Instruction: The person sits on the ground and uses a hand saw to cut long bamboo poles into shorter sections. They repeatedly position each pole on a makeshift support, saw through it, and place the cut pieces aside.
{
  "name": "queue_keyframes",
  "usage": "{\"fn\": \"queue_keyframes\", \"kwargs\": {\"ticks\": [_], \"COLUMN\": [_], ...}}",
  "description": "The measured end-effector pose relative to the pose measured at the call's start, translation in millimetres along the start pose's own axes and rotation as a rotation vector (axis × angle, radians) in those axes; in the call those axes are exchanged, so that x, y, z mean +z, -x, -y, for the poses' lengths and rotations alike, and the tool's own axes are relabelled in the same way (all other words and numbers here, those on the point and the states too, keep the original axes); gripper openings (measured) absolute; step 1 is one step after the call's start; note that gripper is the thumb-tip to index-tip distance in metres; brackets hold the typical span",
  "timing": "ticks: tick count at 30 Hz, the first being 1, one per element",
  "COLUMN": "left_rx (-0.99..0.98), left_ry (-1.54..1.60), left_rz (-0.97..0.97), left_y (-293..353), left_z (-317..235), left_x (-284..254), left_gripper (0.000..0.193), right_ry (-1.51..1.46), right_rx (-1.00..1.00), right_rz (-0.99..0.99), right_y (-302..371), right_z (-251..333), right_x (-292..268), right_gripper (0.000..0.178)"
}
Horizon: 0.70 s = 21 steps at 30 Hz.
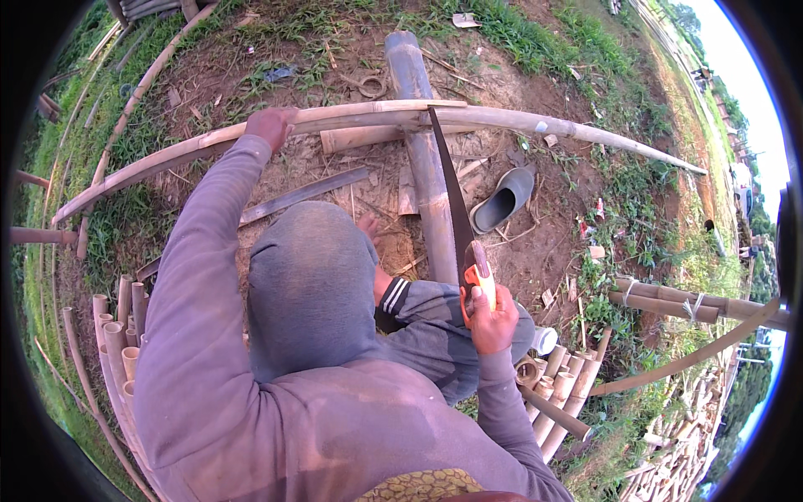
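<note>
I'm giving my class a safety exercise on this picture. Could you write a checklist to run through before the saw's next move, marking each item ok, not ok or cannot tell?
1. Right hand gripping the handsaw by its handle: ok.
2. Left hand holding the pale bamboo piece, well to the left of the saw: ok.
3. Pale bamboo piece crossing over the thick bamboo pole: ok.
4. Saw teeth biting into the bamboo: cannot tell; only the tip end overlaps it.
5. Hands gloved: not ok; both are bare.
6. Footwear on: not ok; the visible toes look bare, and a grey clog lies on the ground.
</note>
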State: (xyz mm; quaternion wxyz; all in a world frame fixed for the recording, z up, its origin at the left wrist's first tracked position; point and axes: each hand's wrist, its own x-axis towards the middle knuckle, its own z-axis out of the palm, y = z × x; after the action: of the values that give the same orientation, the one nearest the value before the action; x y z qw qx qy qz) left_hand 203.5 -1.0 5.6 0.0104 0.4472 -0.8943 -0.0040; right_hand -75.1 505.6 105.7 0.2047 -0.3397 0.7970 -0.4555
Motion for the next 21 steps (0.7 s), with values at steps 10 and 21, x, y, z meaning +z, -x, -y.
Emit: {"fn": "queue_keyframes", "kwargs": {"ticks": [10, 21], "left_rx": [0.01, -0.001], "left_ry": [-0.002, -0.013], "left_rz": [0.001, 0.02], "left_y": [1, -1], "left_z": [0, 5], "left_x": [-1, 6], "left_gripper": [0.042, 0.045], "right_ry": [-0.04, -0.034], "right_rx": [0.057, 0.117], "right_rz": [0.082, 0.079], "right_y": [-6, -11], "right_z": [5, -13], "right_x": [0, -7], "right_gripper": [0.021, 0.025]}}
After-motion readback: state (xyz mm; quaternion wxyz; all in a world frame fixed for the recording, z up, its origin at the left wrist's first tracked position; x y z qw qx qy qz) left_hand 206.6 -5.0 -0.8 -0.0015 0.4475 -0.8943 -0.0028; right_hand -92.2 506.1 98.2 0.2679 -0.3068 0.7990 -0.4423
